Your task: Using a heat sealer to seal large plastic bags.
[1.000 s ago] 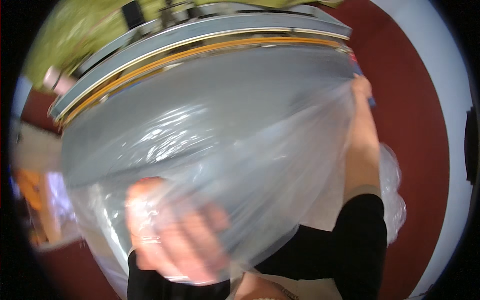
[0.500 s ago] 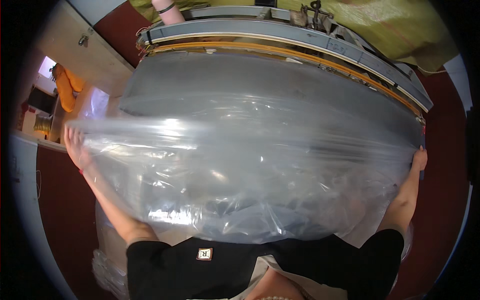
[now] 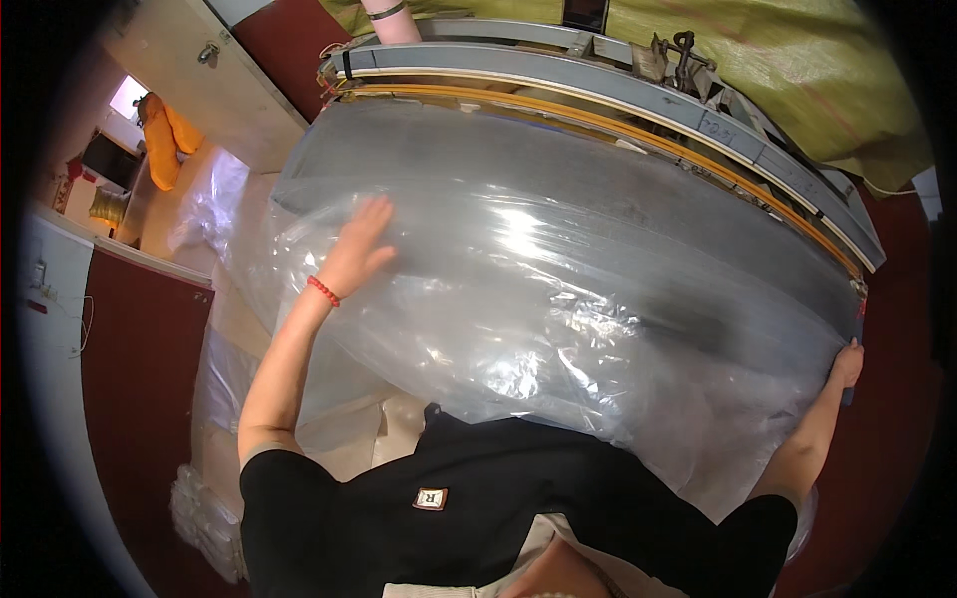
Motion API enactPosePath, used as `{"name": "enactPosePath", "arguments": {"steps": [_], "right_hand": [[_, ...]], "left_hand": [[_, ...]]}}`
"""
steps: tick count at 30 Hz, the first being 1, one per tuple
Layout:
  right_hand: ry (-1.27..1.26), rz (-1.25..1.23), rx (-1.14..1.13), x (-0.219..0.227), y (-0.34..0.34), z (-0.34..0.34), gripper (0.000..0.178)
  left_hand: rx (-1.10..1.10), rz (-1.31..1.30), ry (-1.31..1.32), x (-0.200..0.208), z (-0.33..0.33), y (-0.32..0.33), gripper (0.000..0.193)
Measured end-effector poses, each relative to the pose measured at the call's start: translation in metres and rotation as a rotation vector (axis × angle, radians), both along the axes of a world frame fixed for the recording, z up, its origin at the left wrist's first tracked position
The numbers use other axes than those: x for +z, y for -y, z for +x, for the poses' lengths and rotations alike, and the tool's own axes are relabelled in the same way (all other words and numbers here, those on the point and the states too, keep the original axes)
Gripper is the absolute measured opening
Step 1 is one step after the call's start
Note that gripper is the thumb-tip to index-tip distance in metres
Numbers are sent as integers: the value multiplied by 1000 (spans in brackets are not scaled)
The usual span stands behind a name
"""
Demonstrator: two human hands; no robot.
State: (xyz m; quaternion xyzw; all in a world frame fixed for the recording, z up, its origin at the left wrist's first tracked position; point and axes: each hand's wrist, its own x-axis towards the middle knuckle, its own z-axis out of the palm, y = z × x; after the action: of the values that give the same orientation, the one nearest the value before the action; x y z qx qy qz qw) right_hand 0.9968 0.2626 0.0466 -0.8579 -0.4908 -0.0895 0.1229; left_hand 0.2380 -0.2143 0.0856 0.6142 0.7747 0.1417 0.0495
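Note:
A wide sheet of clear plastic film [image 3: 469,319] spreads over a grey work surface [image 3: 459,145] and hangs toward my body, creased and shiny. My left hand [image 3: 357,251], with a red beaded bracelet at its wrist, lies on the left part of the film, palm down and fingers stretched. At the far right edge of the surface, my right hand [image 3: 848,364] is closed around the film's edge. The fingertips of that hand are partly hidden.
A grey metal bar [image 3: 498,72] with orange strips [image 3: 558,110] borders the far side. Behind it lie green-yellow sheeting [image 3: 817,85] and a metal clamp [image 3: 686,62]. A pink cylinder [image 3: 395,24] stands at the back left. Bundled clear plastic [image 3: 204,518] sits at lower left.
My left hand has moved inward from the film's left edge, letting go of it, and now lies flat on the sheet. The film has settled lower. My right hand keeps its hold.

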Motion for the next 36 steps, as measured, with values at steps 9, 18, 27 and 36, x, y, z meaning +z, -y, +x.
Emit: {"name": "enactPosePath", "arguments": {"steps": [9,18,27,36], "right_hand": [[0,36,-10,0,5,6,43],[-87,262,123,-33,-26,86,50],[-703,585,258,2,-26,105,35],[-365,787,449,-1,-58,-93,27]], "left_hand": [[123,41,-416,19,19,-43,40],[368,243,-277,4,2,-86,20],[309,600,177,2,-16,-112,14],[609,820,379,-35,-132,-175,15]]}}
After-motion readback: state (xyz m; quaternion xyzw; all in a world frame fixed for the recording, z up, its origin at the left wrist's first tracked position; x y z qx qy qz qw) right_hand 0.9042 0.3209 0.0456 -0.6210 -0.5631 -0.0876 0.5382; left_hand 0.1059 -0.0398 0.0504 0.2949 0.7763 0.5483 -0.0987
